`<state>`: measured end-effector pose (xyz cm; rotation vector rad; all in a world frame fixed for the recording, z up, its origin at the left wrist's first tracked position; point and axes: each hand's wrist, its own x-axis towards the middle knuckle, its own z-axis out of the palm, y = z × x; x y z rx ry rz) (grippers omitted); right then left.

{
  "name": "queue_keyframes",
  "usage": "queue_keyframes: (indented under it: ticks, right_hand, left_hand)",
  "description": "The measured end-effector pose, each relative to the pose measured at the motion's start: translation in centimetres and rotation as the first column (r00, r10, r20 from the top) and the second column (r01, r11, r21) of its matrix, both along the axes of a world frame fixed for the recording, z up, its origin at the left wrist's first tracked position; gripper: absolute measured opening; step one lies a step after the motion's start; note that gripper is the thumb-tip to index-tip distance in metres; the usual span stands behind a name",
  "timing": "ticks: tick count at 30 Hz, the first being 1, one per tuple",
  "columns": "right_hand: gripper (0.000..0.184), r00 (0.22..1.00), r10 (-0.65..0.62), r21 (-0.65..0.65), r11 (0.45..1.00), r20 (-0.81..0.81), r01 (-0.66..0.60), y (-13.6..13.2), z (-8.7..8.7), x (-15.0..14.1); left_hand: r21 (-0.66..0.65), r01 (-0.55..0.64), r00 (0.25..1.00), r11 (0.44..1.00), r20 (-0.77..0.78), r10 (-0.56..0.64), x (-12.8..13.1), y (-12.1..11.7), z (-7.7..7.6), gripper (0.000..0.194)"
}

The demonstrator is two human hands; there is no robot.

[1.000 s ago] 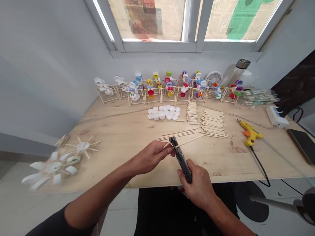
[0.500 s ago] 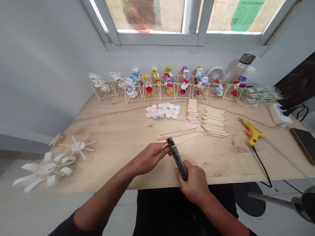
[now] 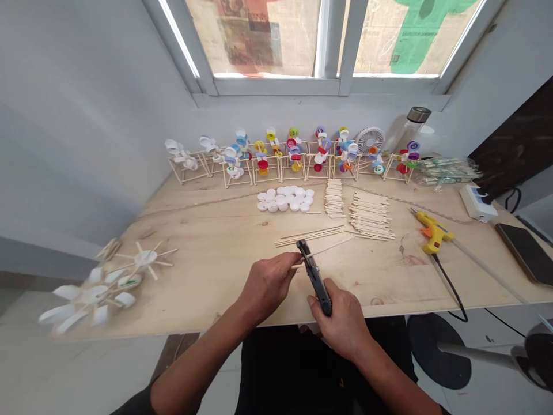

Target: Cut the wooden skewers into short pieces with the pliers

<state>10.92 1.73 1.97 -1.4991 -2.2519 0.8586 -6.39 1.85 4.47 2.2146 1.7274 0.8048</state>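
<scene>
Head view: plywood tabletop (image 3: pixel 207 253) with the work held just above its front edge. Right hand (image 3: pixel 341 323): grip clamped on black hand cutters (image 3: pixel 315 279). Left hand (image 3: pixel 268 285): grip clamped on a wooden stick (image 3: pixel 332 246), held across the cutters' jaws to steady it.

Small craft workroom:
- plywood workbench (image 3: pixel 207 253) under a window (image 3: pixel 259 40) papered over with newsprint
- hot glue gun (image 3: pixel 434 237), corded
- power strip (image 3: pixel 477 203)
- stacked craft sticks (image 3: pixel 371 216)
- row of finished stick-and-bottle-cap models (image 3: pixel 280 155)
- tiled floor (image 3: pixel 86 369)
</scene>
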Motion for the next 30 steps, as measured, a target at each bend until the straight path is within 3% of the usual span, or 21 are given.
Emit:
queue_keyframes:
  ticks: [5,10,13,15,19,21,26,30]
  right_hand:
    - [0.011,1.0,0.006,0.029,1.0,0.026,-0.007,0.0,0.0,0.1]
    - [0.012,0.999,0.023,0.037,0.999,0.036,-0.025,0.0,-0.3,0.0]
    - [0.013,0.997,0.028,0.065,0.997,0.069,-0.033,0.1,-0.7,-0.2]
    - [0.016,0.995,0.02,0.086,0.996,0.103,-0.028,0.3,-1.2,-0.3]
    - [0.02,0.992,-0.006,0.101,0.995,0.127,-0.007,0.9,-1.9,-0.7]
    - [0.02,0.995,-0.008,0.072,0.997,0.097,0.001,1.2,-1.8,-0.8]
    - [0.015,0.99,-0.019,-0.109,0.994,-0.138,0.004,1.5,-0.6,-0.2]
    - [0.014,0.917,-0.093,-0.26,0.966,-0.389,-0.012,1.3,-0.2,1.3]
  left_hand:
    - [-0.234,0.106,0.979,0.966,0.193,-0.06,-0.7,0.6,1.7,0.027]
    - [-0.399,0.311,0.869,0.862,0.488,-0.087,-1.5,1.5,2.5,0.034]
    - [-0.465,0.359,0.844,0.809,0.532,-0.069,-2.0,2.0,2.4,0.035]
    - [-0.466,0.342,0.86,0.816,0.506,-0.071,-2.1,2.1,2.0,0.035]
    - [-0.349,0.157,0.944,0.924,0.329,-0.036,-1.8,1.6,0.9,0.028]
    - [-0.299,0.072,0.968,0.952,0.253,0.006,-1.5,1.1,0.5,0.025]
    - [-0.243,0.002,0.967,0.97,0.247,0.06,-1.0,0.2,-0.5,0.026]
    - [-0.317,-0.07,0.982,0.946,0.144,0.121,-0.1,1.1,-1.5,0.029]
